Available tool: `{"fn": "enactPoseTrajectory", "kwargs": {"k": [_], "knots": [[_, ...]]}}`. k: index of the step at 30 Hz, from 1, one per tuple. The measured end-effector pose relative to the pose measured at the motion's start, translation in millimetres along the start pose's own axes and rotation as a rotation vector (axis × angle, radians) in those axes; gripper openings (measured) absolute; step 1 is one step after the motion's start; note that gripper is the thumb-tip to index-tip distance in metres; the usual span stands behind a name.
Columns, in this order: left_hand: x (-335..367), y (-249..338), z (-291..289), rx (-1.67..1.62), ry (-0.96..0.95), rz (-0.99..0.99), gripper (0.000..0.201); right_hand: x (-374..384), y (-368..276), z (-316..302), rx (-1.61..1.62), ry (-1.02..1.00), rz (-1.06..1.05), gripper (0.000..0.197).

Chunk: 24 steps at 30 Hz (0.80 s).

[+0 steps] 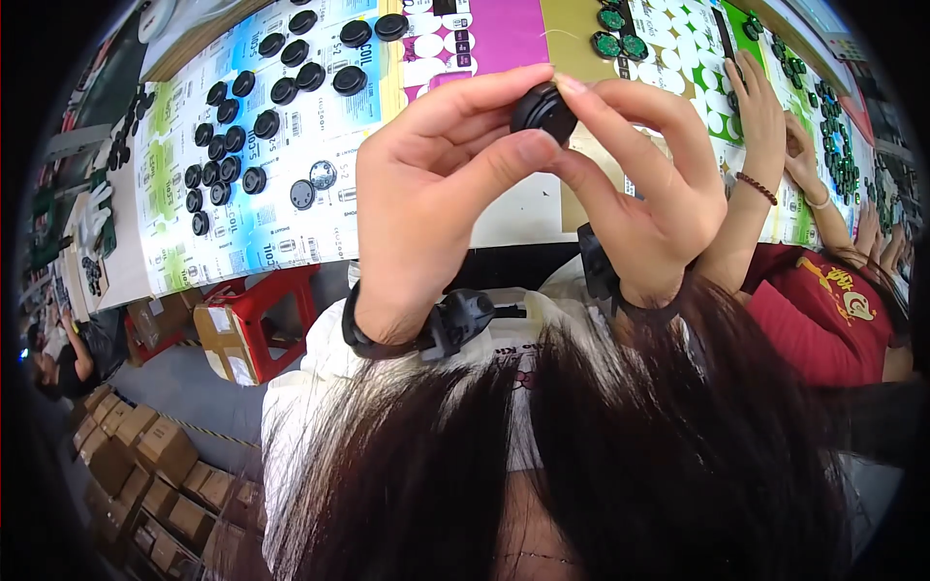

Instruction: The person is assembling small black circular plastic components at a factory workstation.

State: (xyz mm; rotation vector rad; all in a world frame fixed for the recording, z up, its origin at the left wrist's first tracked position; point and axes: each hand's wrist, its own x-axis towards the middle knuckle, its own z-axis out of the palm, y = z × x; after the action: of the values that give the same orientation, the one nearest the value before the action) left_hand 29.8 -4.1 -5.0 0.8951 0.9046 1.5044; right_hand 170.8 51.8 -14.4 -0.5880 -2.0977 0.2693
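Observation:
Between my two hands, raised above the table's near edge, is a small round black plastic part (542,114), tilted on its side. My left hand (426,174) pinches it from the left with thumb and index finger. From the other side, the fingertips of my right hand (649,184) close on its rim. Several similar round black parts (310,76) lie scattered over the printed sheets to the left. Nearer on that side sit a silvery disc (323,174) and a grey disc (303,195), touching or nearly so.
Green circuit discs (606,45) lie at the back right. A co-worker's hand (760,111) and red sleeve (823,310) are close on my right. A red stool (266,324) stands below the table at left, with cardboard boxes (167,445) stacked on the floor.

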Motion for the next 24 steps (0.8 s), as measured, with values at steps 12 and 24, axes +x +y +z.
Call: {"fn": "enactPoseTrajectory", "kwargs": {"k": [12,24], "knots": [[2.0,-10.7,11.2,0.313,0.187,0.331,0.013,-1.9,-16.3,24.8,0.848,0.162,0.595,0.027],[23.6,-20.4,-56.6,0.337,0.173,-0.058,0.019,18.6,29.2,39.3,0.254,-0.309,0.423,0.041]]}}
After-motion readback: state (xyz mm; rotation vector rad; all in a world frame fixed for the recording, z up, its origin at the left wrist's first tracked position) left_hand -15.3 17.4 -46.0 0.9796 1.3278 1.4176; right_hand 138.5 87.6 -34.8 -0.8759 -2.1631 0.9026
